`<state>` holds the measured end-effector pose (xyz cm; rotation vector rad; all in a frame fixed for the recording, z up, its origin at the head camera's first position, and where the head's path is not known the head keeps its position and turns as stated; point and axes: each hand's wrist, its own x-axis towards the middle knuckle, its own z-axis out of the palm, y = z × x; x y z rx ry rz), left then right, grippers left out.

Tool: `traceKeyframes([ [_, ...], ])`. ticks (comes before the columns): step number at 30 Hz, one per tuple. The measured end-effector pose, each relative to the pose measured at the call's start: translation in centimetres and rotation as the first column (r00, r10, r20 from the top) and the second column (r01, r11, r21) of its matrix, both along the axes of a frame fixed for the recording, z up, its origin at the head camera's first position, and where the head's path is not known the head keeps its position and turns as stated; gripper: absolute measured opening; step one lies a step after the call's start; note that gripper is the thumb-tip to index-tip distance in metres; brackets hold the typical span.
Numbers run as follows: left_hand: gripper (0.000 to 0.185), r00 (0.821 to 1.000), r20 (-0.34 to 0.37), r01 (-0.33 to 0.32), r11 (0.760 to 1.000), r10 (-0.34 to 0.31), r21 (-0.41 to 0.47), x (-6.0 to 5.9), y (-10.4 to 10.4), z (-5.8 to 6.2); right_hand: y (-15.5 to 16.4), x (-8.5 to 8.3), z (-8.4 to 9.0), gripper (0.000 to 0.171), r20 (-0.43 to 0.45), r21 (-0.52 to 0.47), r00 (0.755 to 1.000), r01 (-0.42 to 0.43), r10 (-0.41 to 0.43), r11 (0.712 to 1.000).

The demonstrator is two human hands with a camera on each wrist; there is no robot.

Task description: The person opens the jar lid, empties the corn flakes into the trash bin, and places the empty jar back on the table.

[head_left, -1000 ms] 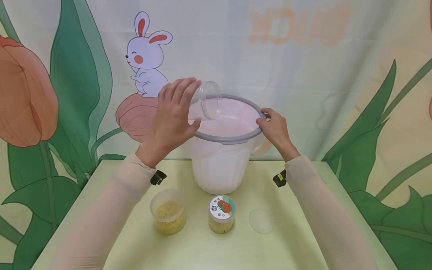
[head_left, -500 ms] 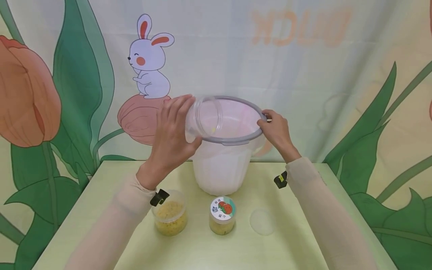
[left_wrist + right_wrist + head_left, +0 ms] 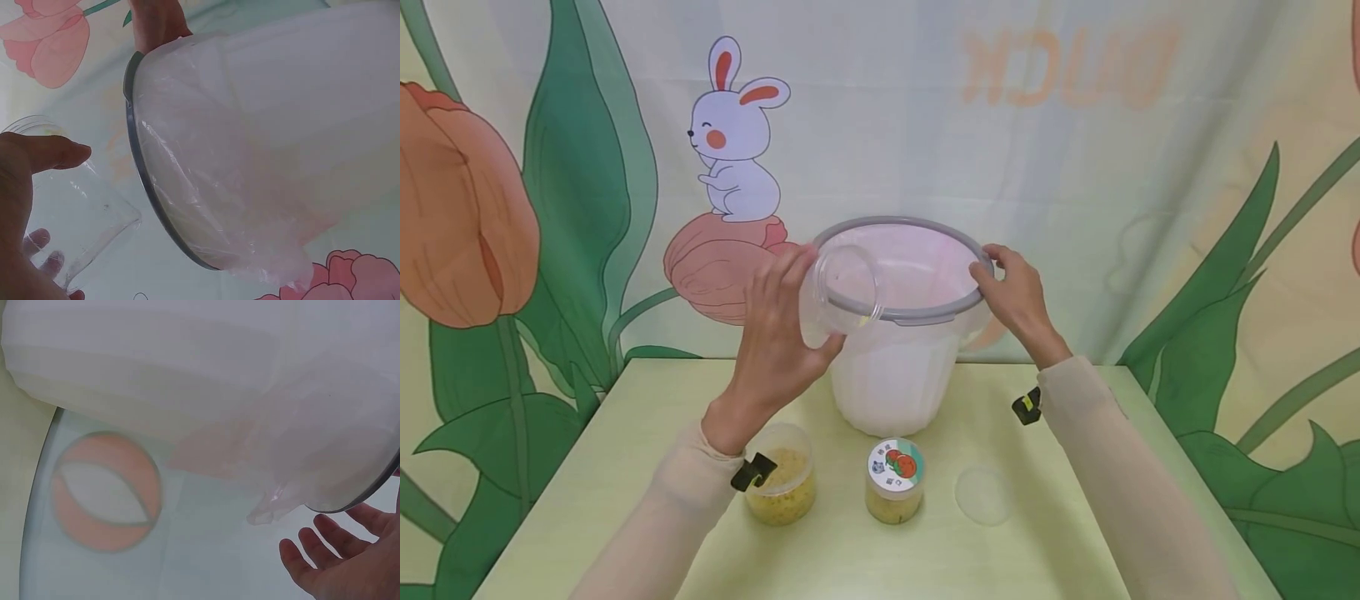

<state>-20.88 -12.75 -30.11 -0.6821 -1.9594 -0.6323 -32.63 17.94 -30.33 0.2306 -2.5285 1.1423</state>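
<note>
My left hand (image 3: 775, 333) grips a clear plastic jar (image 3: 852, 287) by its side, thumb below and fingers above. The jar is tilted at the near left rim of a white trash bin (image 3: 891, 379); a small yellow bit clings near its mouth. In the left wrist view the jar (image 3: 94, 209) looks otherwise see-through, apart from the bin's rim. My right hand (image 3: 1021, 296) holds the bin's grey rim (image 3: 928, 317) at the right, thumb toward the near side. A thin translucent bag (image 3: 187, 156) lines the bin and hangs over its outside.
On the table (image 3: 1060, 533) stand an uncovered tub of yellow food (image 3: 782, 496) at left and a smaller lidded jar (image 3: 893, 492) with a fruit label. A clear round lid (image 3: 983, 496) lies right of it. A printed curtain (image 3: 1075, 192) hangs behind the bin.
My left hand has come down and toward me with the jar, from over the bin's opening to its near left rim. The jar's mouth now faces me more. My right hand stays on the rim.
</note>
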Motion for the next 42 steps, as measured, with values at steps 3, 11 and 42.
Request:
traceKeyframes([
  [3,0.092,1.000,0.011,-0.001,1.000,0.001,0.017,0.0,-0.1,-0.7,0.0,0.2,0.0,0.058,-0.023,0.017,1.000,-0.003,0.003,1.000],
  [11,0.101,0.999,0.025,0.026,0.997,-0.028,0.070,0.0,-0.3,-2.2,-0.3,1.6,0.4,0.060,-0.107,0.057,0.994,-0.023,0.029,0.998],
  [42,0.104,0.965,0.234,0.075,0.983,-0.115,0.170,3.6,0.4,-5.3,-1.1,9.8,-1.4,0.064,-0.394,0.340,0.889,-0.094,0.232,0.936],
])
